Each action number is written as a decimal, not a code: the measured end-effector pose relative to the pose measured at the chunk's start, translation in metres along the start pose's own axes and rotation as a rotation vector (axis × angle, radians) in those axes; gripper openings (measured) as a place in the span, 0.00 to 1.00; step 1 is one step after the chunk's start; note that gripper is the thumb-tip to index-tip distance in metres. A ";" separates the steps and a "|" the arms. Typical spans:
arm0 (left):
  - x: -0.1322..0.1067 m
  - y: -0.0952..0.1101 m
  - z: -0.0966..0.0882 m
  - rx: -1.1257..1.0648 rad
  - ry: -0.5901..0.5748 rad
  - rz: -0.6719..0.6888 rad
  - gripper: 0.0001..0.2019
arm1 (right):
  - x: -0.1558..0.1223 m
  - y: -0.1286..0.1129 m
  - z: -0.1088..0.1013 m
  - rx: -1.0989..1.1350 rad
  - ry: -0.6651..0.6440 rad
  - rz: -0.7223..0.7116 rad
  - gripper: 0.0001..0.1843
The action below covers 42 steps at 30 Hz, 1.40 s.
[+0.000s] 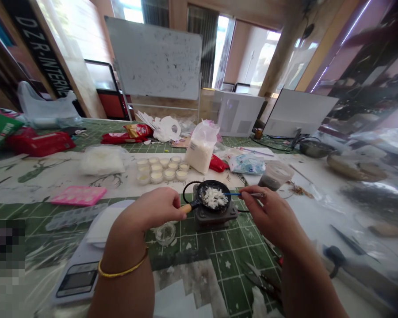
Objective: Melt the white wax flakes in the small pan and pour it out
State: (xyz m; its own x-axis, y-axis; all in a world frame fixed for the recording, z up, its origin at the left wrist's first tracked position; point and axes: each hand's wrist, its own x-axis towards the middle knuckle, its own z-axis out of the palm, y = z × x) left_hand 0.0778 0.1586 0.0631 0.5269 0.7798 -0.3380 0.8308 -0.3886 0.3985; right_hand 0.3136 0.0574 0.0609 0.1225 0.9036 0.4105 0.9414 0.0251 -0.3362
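A small black frying pan (204, 207) sits on a compact grey hot plate (230, 214). Heaped inside it are white flakes (215, 197), wax-like in look. My left hand (161, 204) is closed around the pan's wooden handle (186, 208). From the right, my right hand (263, 207) pinches a thin blue stick (232, 194), whose far end reaches into the flakes. Below my left hand stands a small clear glass cup (165, 233). Several small cups filled with a pale substance (162, 170) are grouped behind the pan, beside a bag of white granules (201, 150).
A digital scale (76, 278) lies at the left, near a pink mould (79, 195) and a clear tray (74, 216). Scissors (260, 278) rest by my right forearm. A plastic tub with dark contents (276, 176) stands at the right. A cable runs beside the hot plate.
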 end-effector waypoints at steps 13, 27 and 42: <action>0.000 0.001 0.000 0.025 0.023 0.008 0.15 | 0.001 -0.002 0.003 0.045 -0.111 -0.034 0.16; 0.001 -0.003 0.002 0.028 0.030 0.025 0.14 | -0.004 -0.006 -0.002 0.057 0.018 -0.027 0.14; 0.000 -0.002 0.002 0.030 0.057 0.022 0.14 | -0.002 -0.007 0.002 0.107 -0.058 -0.043 0.13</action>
State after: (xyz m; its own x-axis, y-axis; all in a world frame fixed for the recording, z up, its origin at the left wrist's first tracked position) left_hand 0.0763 0.1585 0.0602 0.5347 0.7973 -0.2802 0.8245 -0.4195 0.3796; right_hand 0.3062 0.0561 0.0604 0.0615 0.9240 0.3775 0.9061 0.1069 -0.4093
